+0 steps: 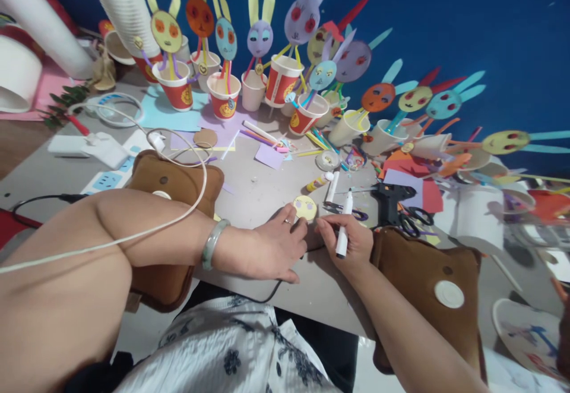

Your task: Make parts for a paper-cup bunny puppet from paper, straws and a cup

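Note:
On the grey table lies a small round yellow paper face (305, 208) with two purple eye patches. My left hand (278, 244) rests flat with its fingers spread, the fingertips touching the lower left edge of the face. A white marker (344, 227) is held in my right hand (354, 241), just right of the face; its black end points down toward me, and the other end points up. Scissors with purple handles (356, 213) lie behind my right hand. A yellow glue stick (318, 183) and another white marker (332, 188) are beyond the face.
Paper cups with rabbit-eared faces (222, 93) line the back. A black glue gun (392, 200) and black scissors (416, 221) lie right. Brown cushions (427, 298) flank both forearms. A white cable (202, 188) crosses my left forearm.

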Demonstrator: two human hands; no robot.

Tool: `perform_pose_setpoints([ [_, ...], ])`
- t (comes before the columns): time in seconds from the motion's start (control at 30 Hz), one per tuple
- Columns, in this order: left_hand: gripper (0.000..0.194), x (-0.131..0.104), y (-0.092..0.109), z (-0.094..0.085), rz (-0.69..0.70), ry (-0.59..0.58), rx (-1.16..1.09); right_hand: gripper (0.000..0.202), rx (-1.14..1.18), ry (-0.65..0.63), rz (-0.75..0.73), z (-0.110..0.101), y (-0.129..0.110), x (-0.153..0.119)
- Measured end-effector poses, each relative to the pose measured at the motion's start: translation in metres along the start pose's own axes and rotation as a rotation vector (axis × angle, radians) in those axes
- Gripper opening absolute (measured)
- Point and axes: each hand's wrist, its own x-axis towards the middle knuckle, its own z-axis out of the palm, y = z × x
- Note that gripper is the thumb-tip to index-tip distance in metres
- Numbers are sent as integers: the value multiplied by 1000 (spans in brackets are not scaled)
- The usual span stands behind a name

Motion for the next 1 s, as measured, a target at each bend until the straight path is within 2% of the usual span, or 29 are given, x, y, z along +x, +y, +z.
perform_pose_setpoints([
  [0.33, 73, 1, 1, -7, -18, -69, -15, 9, -6, -44, 22, -1, 0, 1],
  [0.57, 75, -1, 0, -8, -4, -60, 10, 8, 6, -37, 0, 0, 0, 3],
  [0.7, 72, 0, 0, -4, 4, -3, 11, 9, -17, -62, 9, -1, 0, 3],
  [0.83, 71, 0, 0, -4, 3, -35, 9, 9, -7, -61, 15, 0, 0, 3],
  [1.0, 70, -1, 0, -12, 5, -67, 15, 7, 11, -53, 0, 0, 0, 3],
])
